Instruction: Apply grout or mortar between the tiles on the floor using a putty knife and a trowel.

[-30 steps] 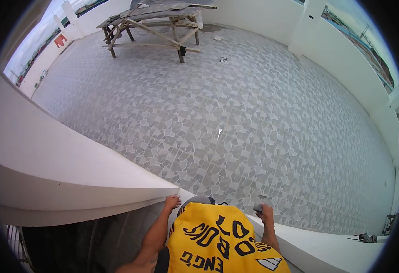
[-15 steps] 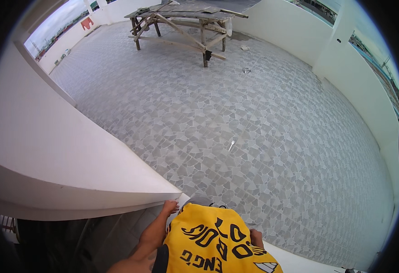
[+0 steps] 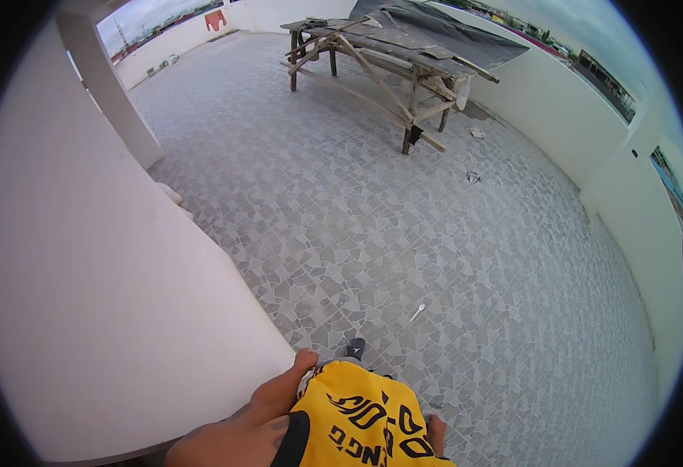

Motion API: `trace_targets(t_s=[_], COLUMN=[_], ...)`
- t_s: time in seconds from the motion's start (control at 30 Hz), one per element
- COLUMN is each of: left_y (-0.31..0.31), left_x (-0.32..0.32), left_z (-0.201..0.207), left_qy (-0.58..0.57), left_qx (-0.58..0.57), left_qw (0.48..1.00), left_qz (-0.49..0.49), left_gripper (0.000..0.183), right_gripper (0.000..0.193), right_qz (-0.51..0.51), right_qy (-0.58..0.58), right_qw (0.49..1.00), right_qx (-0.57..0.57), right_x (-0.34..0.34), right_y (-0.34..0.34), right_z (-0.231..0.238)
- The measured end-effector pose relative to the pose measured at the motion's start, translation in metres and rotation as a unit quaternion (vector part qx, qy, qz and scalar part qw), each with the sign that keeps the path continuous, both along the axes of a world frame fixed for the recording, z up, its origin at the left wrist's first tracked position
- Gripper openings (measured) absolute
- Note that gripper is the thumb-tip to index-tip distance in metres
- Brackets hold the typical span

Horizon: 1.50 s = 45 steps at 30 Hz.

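My left hand (image 3: 306,359) hangs beside my hip at the left of the yellow shirt (image 3: 357,405), close to the white wall on the left. Its fingers are curled in, and nothing shows in them. At the shirt's right side, my right hand (image 3: 436,430) comes partly into view; the shirt and its small visible part hide how its fingers are. One foot in a dark shoe (image 3: 355,348) is forward on the grey tiles. Ahead on the floor lies a white plastic spoon (image 3: 418,312), out of reach of both hands.
A rough wooden table (image 3: 404,58) stands far ahead, partly covered by a dark sheet (image 3: 450,29). Crumpled litter (image 3: 473,177) lies before it. White walls bound the tiled floor (image 3: 341,241); the left wall (image 3: 124,296) runs close by. A red cloth (image 3: 215,20) hangs far left.
I have moved forward past the wall's corner, and a foot has come into view. My view has tilted and turned left, so table and spoon appear lower and further right.
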<state>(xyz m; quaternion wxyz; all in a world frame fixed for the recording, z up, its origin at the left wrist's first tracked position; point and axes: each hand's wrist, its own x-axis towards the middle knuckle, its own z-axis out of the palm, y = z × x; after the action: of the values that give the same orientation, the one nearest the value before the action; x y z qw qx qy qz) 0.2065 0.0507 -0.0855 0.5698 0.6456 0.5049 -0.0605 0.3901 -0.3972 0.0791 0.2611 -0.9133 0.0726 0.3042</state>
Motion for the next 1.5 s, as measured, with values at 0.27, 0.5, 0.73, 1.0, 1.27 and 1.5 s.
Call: trace_targets(t_s=[0.27, 0.5, 0.73, 1.0, 1.27, 1.5], left_y=[0.123, 0.172, 0.126, 0.099, 0.105, 0.283], left_x=[0.127, 0.147, 0.098, 0.142, 0.177, 0.138], left_z=[0.033, -0.015, -0.045, -0.019, -0.085, -0.123], left_qy=[-0.051, -0.038, 0.036, 0.02, 0.176, 0.007], left_qx=[0.0, 0.062, -0.128, -0.008, 0.123, -0.261], left_qw=[0.996, 0.985, 0.914, 0.974, 0.977, 0.876], left_qz=[0.076, 0.159, 0.384, 0.225, 0.015, 0.406], left_gripper=[0.033, 0.03, 0.021, 0.014, 0.015, 0.018], right_gripper=[0.033, 0.031, 0.037, 0.027, 0.038, 0.031], right_qz=[0.33, 0.554, 0.644, 0.491, 0.463, 0.344], right_qy=[-0.064, -0.223, -0.216, 0.056, 0.135, 0.239], right_qw=[0.911, 0.792, 0.733, 0.86, 0.875, 0.905], right_qx=[-0.238, -0.129, 0.035, 0.127, 0.033, 0.076], right_x=[0.109, 0.278, 0.435, 0.599, 0.476, 0.472], right_y=[0.074, 0.179, 0.281, 0.554, 0.879, 0.903], right_z=[-0.061, -0.06, -0.076, -0.168, -0.118, -0.108])
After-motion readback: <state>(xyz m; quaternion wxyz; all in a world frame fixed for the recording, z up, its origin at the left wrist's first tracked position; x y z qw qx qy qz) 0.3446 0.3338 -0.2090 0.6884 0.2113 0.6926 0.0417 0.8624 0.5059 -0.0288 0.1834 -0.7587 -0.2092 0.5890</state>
